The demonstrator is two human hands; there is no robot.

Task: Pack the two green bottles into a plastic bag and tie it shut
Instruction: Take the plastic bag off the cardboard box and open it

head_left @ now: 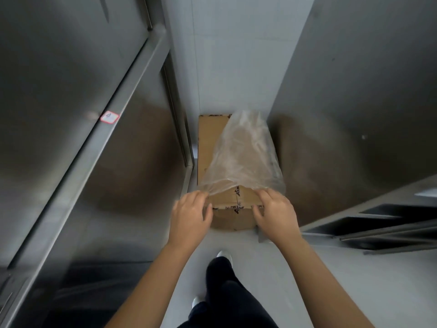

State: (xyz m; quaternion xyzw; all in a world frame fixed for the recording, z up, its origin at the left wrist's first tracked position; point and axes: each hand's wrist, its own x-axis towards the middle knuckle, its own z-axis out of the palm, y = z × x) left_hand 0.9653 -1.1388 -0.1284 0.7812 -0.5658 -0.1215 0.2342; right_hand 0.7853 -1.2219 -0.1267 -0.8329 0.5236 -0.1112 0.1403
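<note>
No green bottles can be made out anywhere in the view, and whether anything lies inside the clear plastic bag point(241, 157) cannot be told, since only the brown of the cardboard box point(227, 209) shows through its blurred film. The far end of the box is covered by the bag, and its tape lettering is too smeared to read. The bag is stretched over the top of the box, its long axis running away from the person, its near edge held toward the person and its far end pointing at the white wall point(227, 55). That near edge is pinched at one corner by the left hand point(190, 215), fingers curled closed on the film. The other corner is gripped by the right hand point(274, 213), though its fingertips are partly hidden behind the knuckles. The box stands on the pale floor point(236, 242) between steel cabinets point(71, 114). A dark trouser leg point(220, 280) is cut off by the lower frame edge.
</note>
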